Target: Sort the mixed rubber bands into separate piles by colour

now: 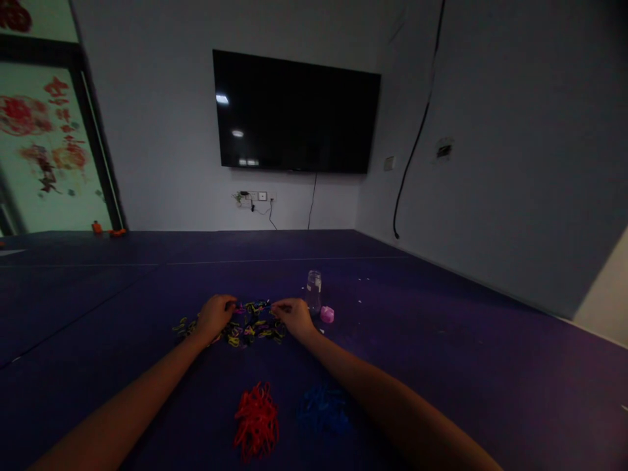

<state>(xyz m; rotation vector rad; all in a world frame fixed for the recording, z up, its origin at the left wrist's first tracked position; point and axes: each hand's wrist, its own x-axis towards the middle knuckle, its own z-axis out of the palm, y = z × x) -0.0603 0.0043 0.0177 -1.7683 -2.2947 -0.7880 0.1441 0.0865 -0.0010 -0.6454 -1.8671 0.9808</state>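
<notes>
Probably light, limp and quick to tangle, the mixed bands [248, 324] lie far out on the desk [441, 366], left hand [214, 316] and right hand [294, 317] each pinching a strand, best taken singly.

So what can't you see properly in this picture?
- Head view: fingertips of the left hand and right hand, buried in the mixed pile of bands; whether they pinch anything is unclear.
- Single bands: too small and dim to tell apart.
- Blue pile: partly hidden by the right forearm.
- Small bottle: contents too small to make out.
- Elbows: cut off by the bottom edge.
</notes>
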